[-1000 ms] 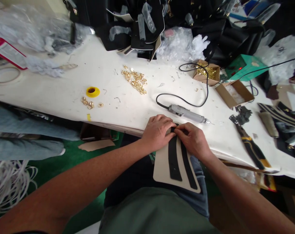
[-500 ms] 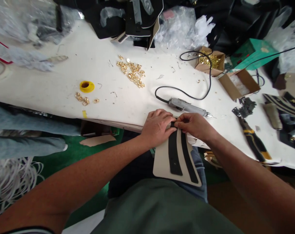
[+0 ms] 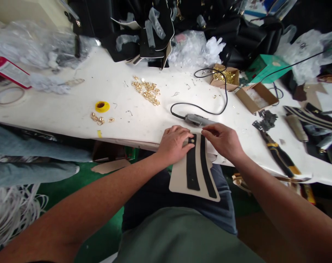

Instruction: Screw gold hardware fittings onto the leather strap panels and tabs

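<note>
A beige panel (image 3: 179,179) with two black straps (image 3: 192,166) rests on my lap and against the white table's front edge (image 3: 127,138). My left hand (image 3: 173,144) presses the panel's top end, fingers curled, thumb next to a small gold stud (image 3: 192,140) on the left strap. My right hand (image 3: 223,141) hovers just right of the straps, over the table edge, fingertips pinched together; what they hold is too small to make out. A grey electric screwdriver (image 3: 197,119) with a black cord lies just beyond both hands.
Gold fittings (image 3: 146,90) lie scattered mid-table, with a yellow tape roll (image 3: 102,106) to the left. Cardboard boxes (image 3: 224,77) and a green box (image 3: 266,65) stand at the right. Pliers (image 3: 278,155) lie near the right edge. Black bag parts and plastic wrap crowd the back.
My right hand has lifted off the strap and moved slightly right, uncovering a gold stud on the left strap. My left hand stays on the panel. The view has shifted a little.
</note>
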### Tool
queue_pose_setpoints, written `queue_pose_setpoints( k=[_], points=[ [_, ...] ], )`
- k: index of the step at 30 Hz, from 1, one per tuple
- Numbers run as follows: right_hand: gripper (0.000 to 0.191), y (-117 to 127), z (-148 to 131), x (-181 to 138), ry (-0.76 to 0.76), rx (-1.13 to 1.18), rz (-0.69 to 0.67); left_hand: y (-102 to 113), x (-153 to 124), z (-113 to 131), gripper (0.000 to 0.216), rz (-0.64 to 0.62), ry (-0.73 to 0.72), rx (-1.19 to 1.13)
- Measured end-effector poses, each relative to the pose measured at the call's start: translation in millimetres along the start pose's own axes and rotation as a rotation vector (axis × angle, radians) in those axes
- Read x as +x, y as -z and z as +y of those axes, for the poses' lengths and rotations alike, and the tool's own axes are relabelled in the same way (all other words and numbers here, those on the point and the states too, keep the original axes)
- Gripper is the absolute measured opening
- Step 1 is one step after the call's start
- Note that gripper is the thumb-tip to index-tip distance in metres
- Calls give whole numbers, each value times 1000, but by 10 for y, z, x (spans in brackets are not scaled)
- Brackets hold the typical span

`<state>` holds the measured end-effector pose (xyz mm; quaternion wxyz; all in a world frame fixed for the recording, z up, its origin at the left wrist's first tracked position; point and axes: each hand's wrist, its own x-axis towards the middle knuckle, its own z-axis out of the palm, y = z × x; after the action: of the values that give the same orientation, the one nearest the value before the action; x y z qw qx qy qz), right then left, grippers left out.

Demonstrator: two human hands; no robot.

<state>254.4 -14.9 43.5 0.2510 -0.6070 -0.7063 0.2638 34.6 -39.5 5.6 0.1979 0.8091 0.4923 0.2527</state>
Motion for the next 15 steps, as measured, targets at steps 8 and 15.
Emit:
queue_pose_setpoints(
  k=[8, 15],
  points=[
    [40, 47, 283, 370, 236, -594, -25, 55, -6, 19, 29, -12, 23, -25],
    [42, 23, 620, 404, 269, -219, 125, 36, -52, -9, 36, -87, 41, -31]
  ],
)
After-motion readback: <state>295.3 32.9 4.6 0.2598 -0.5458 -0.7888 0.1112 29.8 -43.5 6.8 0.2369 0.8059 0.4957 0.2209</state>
